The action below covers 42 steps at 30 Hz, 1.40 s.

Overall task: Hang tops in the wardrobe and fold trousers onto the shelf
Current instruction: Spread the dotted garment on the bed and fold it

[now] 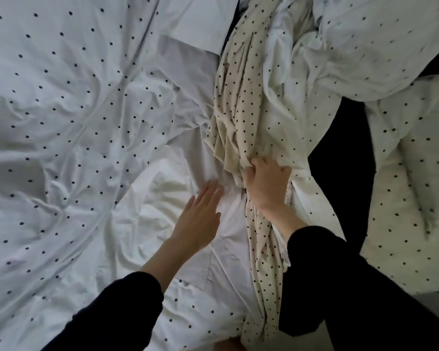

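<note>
A white duvet (61, 117) dotted with small dark spots covers nearly the whole view, crumpled into soft ridges, with a matching spotted pillow (413, 198) lying at the right edge. Between the two a dark garment (345, 158) shows as a near-black patch — too dim to tell what kind. Down the middle runs a cream spotted garment (241, 97), bunched into long folds from the top of the view to the bottom edge, lying on top of a plain white garment (188, 72) spread flat over the duvet. The right hand (266, 186), coming out of a black sleeve (340, 287), has its fingers closed on a gathered handful of the cream fabric about halfway along its length. The left hand (200, 221) — also black-sleeved — is spread open, fingers straight and together, on or just over the plain white garment, just beside the cream one and gripping nothing.
</note>
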Available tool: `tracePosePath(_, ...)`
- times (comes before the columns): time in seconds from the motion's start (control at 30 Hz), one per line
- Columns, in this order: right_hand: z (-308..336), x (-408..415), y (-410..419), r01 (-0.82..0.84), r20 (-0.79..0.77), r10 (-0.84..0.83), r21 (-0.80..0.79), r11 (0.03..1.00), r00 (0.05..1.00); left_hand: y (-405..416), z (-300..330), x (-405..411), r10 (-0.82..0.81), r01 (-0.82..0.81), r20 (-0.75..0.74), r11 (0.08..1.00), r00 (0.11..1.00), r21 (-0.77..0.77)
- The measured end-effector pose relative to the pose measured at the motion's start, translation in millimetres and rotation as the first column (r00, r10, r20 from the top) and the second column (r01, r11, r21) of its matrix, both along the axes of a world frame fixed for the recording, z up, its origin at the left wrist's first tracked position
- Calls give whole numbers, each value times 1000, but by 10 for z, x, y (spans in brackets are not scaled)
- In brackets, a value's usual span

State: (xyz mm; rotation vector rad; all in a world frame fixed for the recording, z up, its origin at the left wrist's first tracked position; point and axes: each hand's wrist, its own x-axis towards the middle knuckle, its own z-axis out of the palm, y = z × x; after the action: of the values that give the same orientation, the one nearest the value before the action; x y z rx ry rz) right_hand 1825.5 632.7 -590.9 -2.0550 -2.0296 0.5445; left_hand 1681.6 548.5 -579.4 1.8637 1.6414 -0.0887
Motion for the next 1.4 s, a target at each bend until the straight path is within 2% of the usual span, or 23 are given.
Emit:
tracePosePath(0.07,139,-16,-257,-38,-66,38,-3,999,997,-10,130,-5,206,-223,280,974,938,31)
tracePosePath(0.13,246,-49,-523,-82,-63,80,-26,996,995,11,351,13,425,-429,449,898,786,-100)
tracePosePath(0.17,315,-75,-652,-82,-72,80,-36,996,994,19,484,27,534,-489,486,842,692,-228)
tracePosePath(0.23,400,-120,-847,-107,-106,103,-33,994,989,49,676,41,718,-519,489,696,496,-496)
tracePosePath(0.27,457,-143,-946,-138,-132,132,-38,990,982,33,716,37,766,-504,477,643,431,-577)
tracePosePath(0.37,659,-203,-1179,-219,-209,203,-57,974,957,-48,816,-15,820,-477,440,571,366,-668)
tracePosePath(0.47,870,-270,-1394,-229,-235,215,-37,973,948,-224,905,-147,835,-477,450,550,316,-686)
tracePosePath(0.6,1177,-448,-1670,-295,-184,302,63,953,935,-621,1036,-448,766,-453,464,640,446,-621)
tracePosePath(0.67,1371,-617,-1808,-314,-208,313,33,949,927,-912,1115,-692,723,-426,457,681,518,-595)
tracePosePath(0.77,1538,-835,-1931,-302,-302,280,-28,953,911,-1303,1140,-1040,559,-247,464,781,688,-574)
tracePosePath(0.87,1686,-1068,-2062,-232,-408,164,-122,965,898,-1664,1206,-1224,401,-118,475,846,784,-520)
tracePosePath(0.9,1728,-1147,-2106,-215,-438,131,-147,966,890,-1768,1237,-1251,395,-157,475,872,787,-464)
tracePosePath(0.97,1807,-1269,-2178,-199,-478,88,-188,962,874,-1911,1305,-1305,458,-371,478,889,749,-270)
tracePosePath(1.03,1885,-1315,-2191,-184,-510,38,-238,954,859,-1946,1386,-1369,538,-557,450,824,713,-103)
tracePosePath(1.07,1925,-1342,-2187,-182,-507,30,-253,950,861,-1954,1441,-1440,542,-586,454,808,707,-51)
tracePosePath(1.17,2017,-1365,-2128,-181,-449,45,-266,947,892,-1944,1674,-1655,491,-572,513,820,704,1)
tracePosePath(1.27,2148,-1397,-2079,-189,-474,41,-267,945,879,-1810,1974,-1812,510,-618,546,786,665,20)
tracePosePath(1.33,2278,-1469,-2102,-302,-560,106,-269,915,821,-1688,2204,-1856,534,-647,571,763,623,-7)
tracePosePath(1.4,2435,-1597,-2146,-414,-575,211,-247,876,790,-1577,2473,-1865,526,-646,584,763,619,-3)
